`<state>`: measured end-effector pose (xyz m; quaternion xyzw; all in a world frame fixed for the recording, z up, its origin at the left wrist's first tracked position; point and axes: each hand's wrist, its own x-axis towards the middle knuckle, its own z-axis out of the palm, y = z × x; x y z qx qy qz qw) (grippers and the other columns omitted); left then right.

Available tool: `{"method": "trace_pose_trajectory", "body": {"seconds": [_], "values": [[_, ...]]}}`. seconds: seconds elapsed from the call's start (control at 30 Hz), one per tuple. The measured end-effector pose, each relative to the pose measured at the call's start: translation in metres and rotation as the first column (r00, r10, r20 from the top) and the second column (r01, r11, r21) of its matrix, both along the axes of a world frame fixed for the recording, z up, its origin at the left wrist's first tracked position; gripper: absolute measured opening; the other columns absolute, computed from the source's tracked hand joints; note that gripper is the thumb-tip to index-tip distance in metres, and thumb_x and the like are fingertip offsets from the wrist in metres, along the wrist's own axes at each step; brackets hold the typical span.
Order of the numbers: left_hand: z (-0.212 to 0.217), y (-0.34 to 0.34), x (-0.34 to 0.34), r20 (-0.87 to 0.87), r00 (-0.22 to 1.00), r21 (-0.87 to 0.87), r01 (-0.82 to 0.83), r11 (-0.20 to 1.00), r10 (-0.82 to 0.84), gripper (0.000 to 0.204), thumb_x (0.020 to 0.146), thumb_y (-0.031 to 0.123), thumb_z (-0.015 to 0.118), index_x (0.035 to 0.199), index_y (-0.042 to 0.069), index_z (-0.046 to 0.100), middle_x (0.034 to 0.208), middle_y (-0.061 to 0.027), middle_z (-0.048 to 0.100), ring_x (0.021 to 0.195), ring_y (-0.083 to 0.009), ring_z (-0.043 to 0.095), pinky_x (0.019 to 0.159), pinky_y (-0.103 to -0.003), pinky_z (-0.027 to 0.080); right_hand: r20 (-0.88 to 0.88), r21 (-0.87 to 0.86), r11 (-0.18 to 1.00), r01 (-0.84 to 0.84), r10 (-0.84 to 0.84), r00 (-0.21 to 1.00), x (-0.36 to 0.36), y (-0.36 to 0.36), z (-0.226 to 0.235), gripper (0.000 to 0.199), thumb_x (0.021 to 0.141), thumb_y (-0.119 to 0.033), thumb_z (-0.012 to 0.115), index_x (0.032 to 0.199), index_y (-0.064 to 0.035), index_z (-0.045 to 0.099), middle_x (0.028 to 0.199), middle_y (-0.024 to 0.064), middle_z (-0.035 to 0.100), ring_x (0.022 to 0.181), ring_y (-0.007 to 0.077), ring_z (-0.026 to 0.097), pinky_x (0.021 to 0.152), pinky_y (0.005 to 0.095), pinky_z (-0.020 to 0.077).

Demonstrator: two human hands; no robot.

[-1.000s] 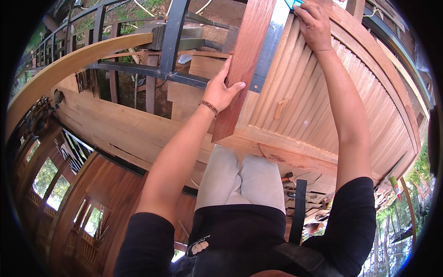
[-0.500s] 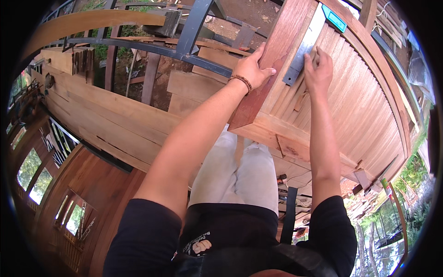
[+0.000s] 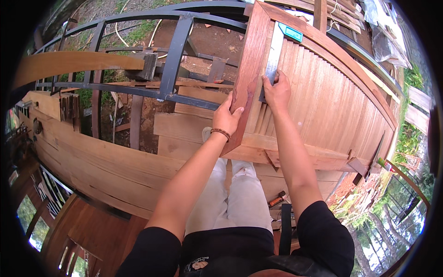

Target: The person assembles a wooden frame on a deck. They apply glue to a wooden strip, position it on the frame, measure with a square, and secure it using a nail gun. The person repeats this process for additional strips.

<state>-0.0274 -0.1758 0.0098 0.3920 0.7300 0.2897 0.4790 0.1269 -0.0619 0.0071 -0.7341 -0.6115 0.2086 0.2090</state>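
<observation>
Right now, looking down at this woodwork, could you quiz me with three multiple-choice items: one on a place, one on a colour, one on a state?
1. Where does the left hand rest?
A. on the side rail of the slatted wooden panel
B. on the black metal frame
C. on a knee

2. What colour is the tip of the metal ruler?
A. red
B. teal
C. yellow

3. How does the right hand meet the ruler?
A. hovers apart
B. presses its lower end against the slats
C. lifts it clear

Answers: 1 A, fingers wrap the rail's edge. 2 B, a teal cap shows at the far end. 3 B, fingers lie on the ruler's end.
</observation>
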Motion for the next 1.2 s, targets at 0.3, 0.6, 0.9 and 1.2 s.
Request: {"method": "trace_pose_trajectory", "body": {"seconds": [0.3,0.6,0.9,1.2], "values": [[0.01,0.009,-0.003,0.012,0.997,0.004,0.08,0.997,-0.08,0.077,0.084,0.014,0.07,0.15,0.016,0.031,0.133,-0.0209,0.056,0.121,-0.0309,0.057,0.101,-0.035,0.045,-0.751,-0.141,0.951,0.275,-0.284,0.596,0.002,0.023,-0.015,0.038,0.091,-0.008,0.061,0.126,0.005,0.056,0.082,0.0055,0.064,0.074,0.0137,0.059,0.07,0.0278,0.0478],[0.0,0.014,-0.007,0.195,0.975,0.003,0.104,0.995,-0.102,0.08,0.086,-0.003,0.066,0.152,0.006,0.022,0.146,-0.0166,0.044,0.131,-0.0219,0.047,0.107,-0.032,0.039,-0.736,-0.245,0.925,0.292,-0.373,0.565,0.001,0.055,-0.015,0.04,0.09,-0.006,0.061,0.129,0.0036,0.055,0.103,0.0137,0.068,0.09,0.0176,0.064,0.08,0.0286,0.0507],[-0.006,0.011,-0.012,0.303,0.95,-0.012,0.088,0.996,-0.08,0.079,0.086,-0.002,0.066,0.151,0.001,0.022,0.143,-0.0144,0.047,0.127,-0.0192,0.05,0.104,-0.031,0.041,-0.637,-0.129,0.922,0.365,-0.359,0.682,0.022,0.028,-0.001,0.034,0.086,-0.005,0.065,0.119,0.0025,0.065,0.085,0.0016,0.063,0.074,0.0084,0.054,0.067,0.0234,0.0442],[-0.005,0.016,-0.011,0.306,0.945,-0.005,0.12,0.993,-0.112,0.079,0.086,-0.002,0.065,0.151,0.0,0.021,0.144,-0.015,0.045,0.129,-0.0202,0.048,0.107,-0.031,0.038,-0.543,0.05,0.887,0.459,-0.362,0.758,-0.015,0.031,-0.03,0.027,0.083,-0.01,0.063,0.109,-0.0053,0.071,0.088,0.0147,0.068,0.08,0.0249,0.067,0.075,0.0335,0.0508]]}}
